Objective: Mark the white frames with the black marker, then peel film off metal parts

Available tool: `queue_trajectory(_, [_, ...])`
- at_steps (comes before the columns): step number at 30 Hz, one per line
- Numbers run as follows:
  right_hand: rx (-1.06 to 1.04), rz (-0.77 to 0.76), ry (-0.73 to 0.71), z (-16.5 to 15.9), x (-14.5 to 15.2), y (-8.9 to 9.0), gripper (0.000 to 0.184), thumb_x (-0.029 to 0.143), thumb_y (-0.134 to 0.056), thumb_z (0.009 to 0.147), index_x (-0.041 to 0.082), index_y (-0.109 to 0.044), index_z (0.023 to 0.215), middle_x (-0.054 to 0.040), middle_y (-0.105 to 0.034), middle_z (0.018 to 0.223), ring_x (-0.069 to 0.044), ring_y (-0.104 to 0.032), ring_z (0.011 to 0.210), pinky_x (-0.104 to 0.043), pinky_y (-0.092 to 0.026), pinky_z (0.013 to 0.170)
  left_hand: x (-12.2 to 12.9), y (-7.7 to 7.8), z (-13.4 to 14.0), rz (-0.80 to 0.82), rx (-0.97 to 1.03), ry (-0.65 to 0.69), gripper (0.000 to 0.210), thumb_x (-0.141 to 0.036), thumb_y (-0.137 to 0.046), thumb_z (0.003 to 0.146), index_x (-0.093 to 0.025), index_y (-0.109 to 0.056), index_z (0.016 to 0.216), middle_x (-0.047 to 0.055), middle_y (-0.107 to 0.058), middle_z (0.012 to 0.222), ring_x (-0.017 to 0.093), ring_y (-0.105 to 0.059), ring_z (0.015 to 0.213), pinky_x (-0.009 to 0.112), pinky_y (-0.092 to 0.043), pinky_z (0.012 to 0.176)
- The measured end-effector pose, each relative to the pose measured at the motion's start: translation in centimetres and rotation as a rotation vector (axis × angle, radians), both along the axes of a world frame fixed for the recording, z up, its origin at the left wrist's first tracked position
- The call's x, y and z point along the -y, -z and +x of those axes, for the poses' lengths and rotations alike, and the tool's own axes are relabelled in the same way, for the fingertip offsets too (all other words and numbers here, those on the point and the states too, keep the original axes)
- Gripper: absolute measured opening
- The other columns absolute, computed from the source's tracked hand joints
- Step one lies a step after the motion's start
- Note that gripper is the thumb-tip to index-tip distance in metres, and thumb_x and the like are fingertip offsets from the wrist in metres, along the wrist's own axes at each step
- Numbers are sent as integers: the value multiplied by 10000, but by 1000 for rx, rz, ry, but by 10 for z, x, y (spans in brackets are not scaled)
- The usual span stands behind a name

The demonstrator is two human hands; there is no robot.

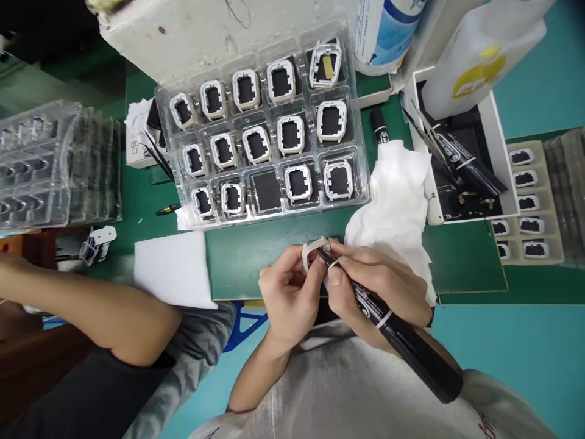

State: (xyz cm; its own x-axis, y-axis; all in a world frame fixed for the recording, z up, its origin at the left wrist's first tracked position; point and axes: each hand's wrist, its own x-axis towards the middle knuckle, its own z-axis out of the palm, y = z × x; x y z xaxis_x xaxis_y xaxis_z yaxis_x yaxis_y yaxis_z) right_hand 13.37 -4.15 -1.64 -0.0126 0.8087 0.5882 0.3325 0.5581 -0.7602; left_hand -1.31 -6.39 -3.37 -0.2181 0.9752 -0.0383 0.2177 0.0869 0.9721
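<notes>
My left hand [290,292] is closed on a pale watch case frame [314,246], held just past the near edge of the green work mat. In my right hand [379,280] is a black marker pen [388,326], its tip at the inner side of the frame. The exact spot the tip touches is partly covered by my fingers. Beyond my hands lies a clear plastic tray [269,210] with several similar frames in its compartments; one compartment in the front row has no frame. A white cloth [393,201] lies by my right hand.
A white box [470,216] at the right holds tweezers, a marker and a bottle [484,61]. Another marker [379,126] lies beside it. Stacked trays [55,164] stand at the left. A co-worker's arm [91,305] is at my left, near a folded white cloth [173,268].
</notes>
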Motion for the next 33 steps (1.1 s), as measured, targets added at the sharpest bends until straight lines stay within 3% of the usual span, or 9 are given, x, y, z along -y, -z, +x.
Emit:
queue_trajectory(10, [17, 18, 23, -2, 0, 4, 284, 5, -798, 901, 194, -745, 1106, -73, -871, 965, -255, -876, 968, -320, -776, 901, 1, -2, 3, 32, -13, -3, 133, -298, -796, 1000, -200, -785, 910, -55, -565, 642, 74, -426, 545, 182, -406, 528])
queue_trajectory(23, [21, 0, 10, 0, 1, 3, 251, 10, -804, 911, 176, -746, 1091, -99, -871, 978, -261, -873, 1003, -334, -770, 931, -2, -5, 5, 23, -15, -20, 164, -333, -796, 998, -195, -799, 908, -46, -582, 642, 80, -448, 552, 181, -418, 535])
queue_trajectory(33, [-31, 18, 52, -4, -2, 3, 275, -1, -781, 883, 197, -754, 1072, -84, -871, 946, -246, -876, 905, -288, -764, 802, -5, -5, -2, -53, 154, 8, 156, -347, -859, 959, -193, -837, 966, -1, -700, 737, 93, -500, 587, 187, -436, 539])
